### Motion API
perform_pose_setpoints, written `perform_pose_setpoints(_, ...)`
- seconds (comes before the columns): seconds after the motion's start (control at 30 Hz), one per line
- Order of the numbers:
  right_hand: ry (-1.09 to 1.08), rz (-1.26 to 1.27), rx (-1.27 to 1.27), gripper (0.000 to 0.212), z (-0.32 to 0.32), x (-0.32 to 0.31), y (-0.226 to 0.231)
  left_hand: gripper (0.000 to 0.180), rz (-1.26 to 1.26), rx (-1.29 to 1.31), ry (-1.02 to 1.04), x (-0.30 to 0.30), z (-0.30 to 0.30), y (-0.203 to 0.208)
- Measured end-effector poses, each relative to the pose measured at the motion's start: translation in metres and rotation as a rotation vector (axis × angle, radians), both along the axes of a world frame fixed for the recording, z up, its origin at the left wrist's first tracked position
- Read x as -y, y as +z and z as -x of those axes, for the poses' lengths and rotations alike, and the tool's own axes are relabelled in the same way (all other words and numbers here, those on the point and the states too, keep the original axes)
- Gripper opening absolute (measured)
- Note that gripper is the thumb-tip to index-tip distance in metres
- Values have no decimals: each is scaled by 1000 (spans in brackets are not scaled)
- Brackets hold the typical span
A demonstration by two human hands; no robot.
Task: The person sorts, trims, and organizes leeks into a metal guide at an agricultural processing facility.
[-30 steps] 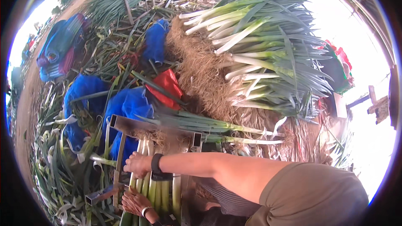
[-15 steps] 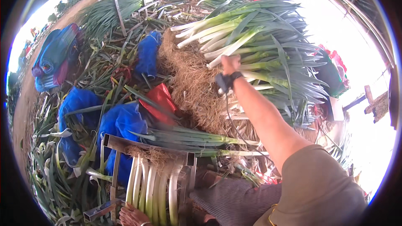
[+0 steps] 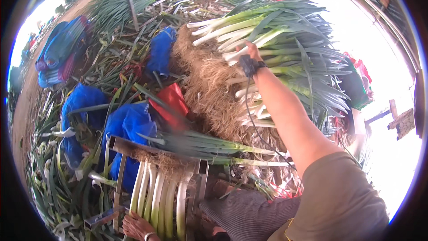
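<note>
Far right of centre, my right hand (image 3: 250, 53), with a dark strapped device (image 3: 250, 66) and cable at the wrist, has its fingers closed round a white leek stem in a big pile of leeks (image 3: 285, 56). The pile's roots (image 3: 200, 85) face left. At the lower edge, my left hand (image 3: 137, 226), wearing a bracelet, curls over the left side of a row of leeks (image 3: 162, 201). These leeks lie in a metal frame (image 3: 156, 150), roots against its far bar. Their lower ends are cut off by the view.
Several blue mesh bags (image 3: 129, 122) and a red cloth or bag (image 3: 170, 105) lie left of the pile. Loose leeks (image 3: 218, 151) lie beyond the frame. Leaf scraps (image 3: 49, 183) cover the ground at left. Another leek stack (image 3: 122, 11) stands between stakes farther back.
My right hand has shifted slightly up and right along the pile. My left hand stays on the framed leeks, and the whole view has shifted a little.
</note>
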State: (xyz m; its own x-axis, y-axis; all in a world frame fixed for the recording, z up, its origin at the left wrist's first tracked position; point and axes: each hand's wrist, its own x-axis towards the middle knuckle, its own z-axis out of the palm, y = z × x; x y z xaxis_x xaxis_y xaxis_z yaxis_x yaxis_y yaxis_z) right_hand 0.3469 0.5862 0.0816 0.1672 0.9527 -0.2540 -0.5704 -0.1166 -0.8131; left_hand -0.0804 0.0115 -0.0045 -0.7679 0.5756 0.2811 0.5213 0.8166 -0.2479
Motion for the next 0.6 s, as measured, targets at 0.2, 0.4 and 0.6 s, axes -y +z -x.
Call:
perform_pose_setpoints(0.2,247,-175,-187,19,35,96,54,34,64,89,39,-11,-4,4)
perform_pose_setpoints(0.4,505,164,-289,24,105,246,19,36,38,101,71,4,0,8)
perform_pose_setpoints(0.6,359,-69,-469,30,110,246,53,35,-21,144,48,-14,-13,13)
